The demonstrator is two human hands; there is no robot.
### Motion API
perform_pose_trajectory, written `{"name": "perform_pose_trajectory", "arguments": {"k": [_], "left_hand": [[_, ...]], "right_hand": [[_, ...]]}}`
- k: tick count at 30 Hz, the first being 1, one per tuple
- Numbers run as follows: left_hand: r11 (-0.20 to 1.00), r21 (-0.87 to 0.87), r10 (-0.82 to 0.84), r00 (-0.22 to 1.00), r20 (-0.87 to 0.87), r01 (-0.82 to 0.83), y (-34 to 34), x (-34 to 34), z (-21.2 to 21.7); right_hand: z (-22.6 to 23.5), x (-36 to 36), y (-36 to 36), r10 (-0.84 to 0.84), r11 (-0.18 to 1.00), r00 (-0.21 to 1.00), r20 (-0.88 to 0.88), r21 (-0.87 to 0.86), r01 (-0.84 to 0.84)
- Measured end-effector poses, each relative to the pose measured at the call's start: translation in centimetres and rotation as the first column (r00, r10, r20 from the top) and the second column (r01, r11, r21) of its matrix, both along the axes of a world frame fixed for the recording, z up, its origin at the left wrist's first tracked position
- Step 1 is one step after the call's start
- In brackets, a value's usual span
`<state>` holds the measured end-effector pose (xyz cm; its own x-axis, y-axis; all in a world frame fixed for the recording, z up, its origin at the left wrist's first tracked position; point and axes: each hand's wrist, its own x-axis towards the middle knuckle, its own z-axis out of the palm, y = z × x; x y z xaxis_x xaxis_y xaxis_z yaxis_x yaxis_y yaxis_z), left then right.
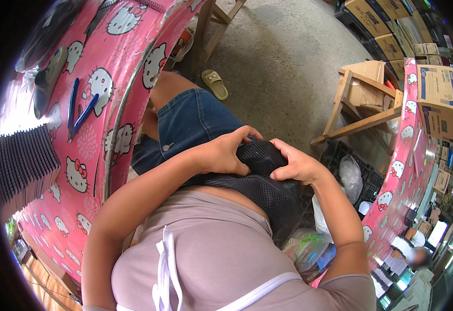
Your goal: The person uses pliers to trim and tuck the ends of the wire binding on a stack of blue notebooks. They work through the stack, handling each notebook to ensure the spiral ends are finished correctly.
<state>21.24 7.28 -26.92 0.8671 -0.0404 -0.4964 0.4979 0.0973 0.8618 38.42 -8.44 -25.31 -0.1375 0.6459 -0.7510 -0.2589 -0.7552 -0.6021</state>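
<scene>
A black mesh fabric item [262, 156], soft and folded, rests on my lap against my waist; its exact kind does not show. My left hand [230, 151] grips its left edge, thumb toward me and fingers curled over the far side. On the right edge, my right hand [298, 165] has its thumb and forefinger bent onto the mesh. More of the black mesh spreads below my hands toward the right. Under it is my blue denim skirt [198, 116]. The fingertips are partly hidden behind the fabric.
To the left, a pink-covered table [86, 147] carries blue-handled pliers [83, 111] and a stack of spiral-bound books [27, 163]. A slipper [215, 84] lies on the floor. Wooden stool [364, 106], black crate [374, 181] and cartons [439, 98] are right. Another person sits far right.
</scene>
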Motion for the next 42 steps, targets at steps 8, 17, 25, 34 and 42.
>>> {"name": "perform_pose_trajectory", "arguments": {"k": [8, 17, 25, 34, 42], "left_hand": [[0.993, 0.097, 0.059, 0.997, 0.053, -0.064, -0.7, -0.4, -0.8], [0.97, 0.189, 0.13, 0.982, 0.137, -0.155, -1.6, -0.6, -1.7], [0.967, 0.207, 0.133, 0.987, 0.092, -0.15, -1.1, -0.4, -0.9], [0.899, 0.384, 0.124, 0.963, 0.238, -0.211, 2.5, -9.9, 9.2], [0.203, 0.664, 0.411, 0.678, 0.609, -0.719, 5.0, -23.7, 27.7]], "right_hand": [[-0.4, 0.0, -0.1, -0.01, 0.999, 1.0, 0.015, 0.035, 0.009], [-1.4, 0.8, -0.3, -0.002, 0.997, 0.996, -0.09, 0.077, 0.009], [-1.4, 1.3, 0.1, 0.02, 0.997, 0.996, -0.089, 0.072, -0.014], [-0.7, 3.8, 6.5, 0.097, 0.932, 0.844, 0.527, 0.25, -0.263], [6.9, -11.1, 25.2, -0.147, -0.018, 0.606, 0.782, 0.61, -0.792]]}}
